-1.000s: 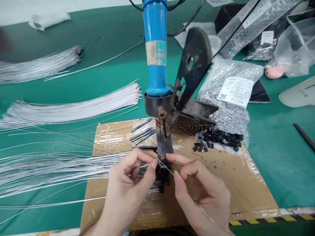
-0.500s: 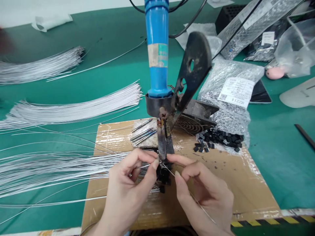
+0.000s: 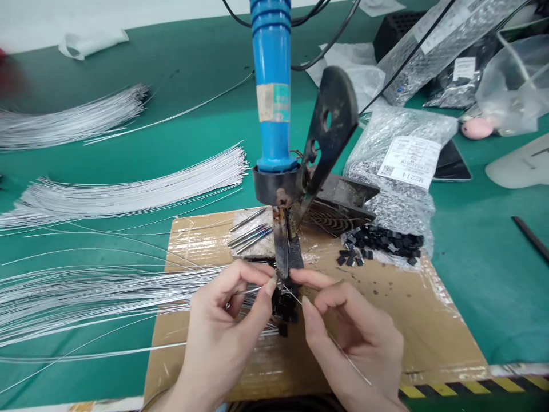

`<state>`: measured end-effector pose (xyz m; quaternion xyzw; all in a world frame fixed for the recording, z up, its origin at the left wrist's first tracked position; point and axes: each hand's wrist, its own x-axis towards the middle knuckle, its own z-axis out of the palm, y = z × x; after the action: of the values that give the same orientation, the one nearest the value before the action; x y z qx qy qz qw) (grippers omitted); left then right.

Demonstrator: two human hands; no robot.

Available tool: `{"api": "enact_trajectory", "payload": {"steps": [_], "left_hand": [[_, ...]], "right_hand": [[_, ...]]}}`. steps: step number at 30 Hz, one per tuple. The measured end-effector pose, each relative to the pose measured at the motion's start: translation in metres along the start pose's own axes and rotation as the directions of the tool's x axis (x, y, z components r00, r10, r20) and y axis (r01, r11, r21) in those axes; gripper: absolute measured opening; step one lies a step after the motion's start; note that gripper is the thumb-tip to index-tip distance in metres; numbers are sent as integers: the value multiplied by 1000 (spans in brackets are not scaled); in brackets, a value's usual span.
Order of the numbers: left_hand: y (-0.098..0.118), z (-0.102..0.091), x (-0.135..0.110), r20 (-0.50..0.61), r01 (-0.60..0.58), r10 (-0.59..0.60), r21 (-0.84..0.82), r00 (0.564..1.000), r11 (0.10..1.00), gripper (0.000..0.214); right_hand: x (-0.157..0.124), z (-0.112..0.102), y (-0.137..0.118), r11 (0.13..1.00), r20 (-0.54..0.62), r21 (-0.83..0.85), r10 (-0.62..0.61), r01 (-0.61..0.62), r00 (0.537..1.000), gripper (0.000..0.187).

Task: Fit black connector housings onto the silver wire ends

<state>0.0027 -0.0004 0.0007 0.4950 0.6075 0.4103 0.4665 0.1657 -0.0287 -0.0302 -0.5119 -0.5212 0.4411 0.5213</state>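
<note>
A blue-handled soldering iron [image 3: 273, 63] stands tip down in a dark metal stand [image 3: 328, 126]. Just left of its tip [image 3: 281, 252], my left hand [image 3: 234, 329] pinches the end of a thin white wire [image 3: 253, 290] between thumb and forefinger; the exact end is hidden by the fingertips. From the other side my right hand [image 3: 355, 337] holds a strand of solder wire [image 3: 352, 364], which runs across the palm and past the thumb to the tip. The right forefinger reaches close to the tip. Small black connectors [image 3: 285, 306] lie beneath the fingertips.
Cardboard [image 3: 429, 337] covers the green bench [image 3: 493, 274] here. Bundles of white wires [image 3: 141, 180] lie at the left. Loose black pieces [image 3: 386, 243] spill beside a bubble-wrap bag [image 3: 386, 137]. A black fan [image 3: 343, 209] sits behind the iron, metal rods [image 3: 253, 237] beside it.
My right hand has shifted very slightly to the left, with its thumb nearer the tip. The left hand keeps its pinch, and the view has moved a little.
</note>
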Motion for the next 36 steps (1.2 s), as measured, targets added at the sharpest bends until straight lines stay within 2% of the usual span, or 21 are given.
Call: {"api": "enact_trajectory", "payload": {"steps": [10, 20, 27, 36], "left_hand": [[-1, 0, -1, -2, -16, 16, 50, 1000, 999, 16], [-5, -2, -4, -4, -5, 5, 67, 1000, 998, 14], [-6, -1, -3, -13, -12, 13, 66, 1000, 998, 15], [-6, 0, -5, -20, -12, 13, 73, 1000, 997, 15]], "right_hand": [[-2, 6, 1, 1000, -81, -26, -10, 8, 997, 19], [-2, 8, 2, 999, -103, -33, -45, 42, 994, 17], [-2, 5, 0, 996, -48, -63, -69, 66, 996, 18], [-1, 4, -2, 973, -46, -169, -170, 160, 984, 19]]}}
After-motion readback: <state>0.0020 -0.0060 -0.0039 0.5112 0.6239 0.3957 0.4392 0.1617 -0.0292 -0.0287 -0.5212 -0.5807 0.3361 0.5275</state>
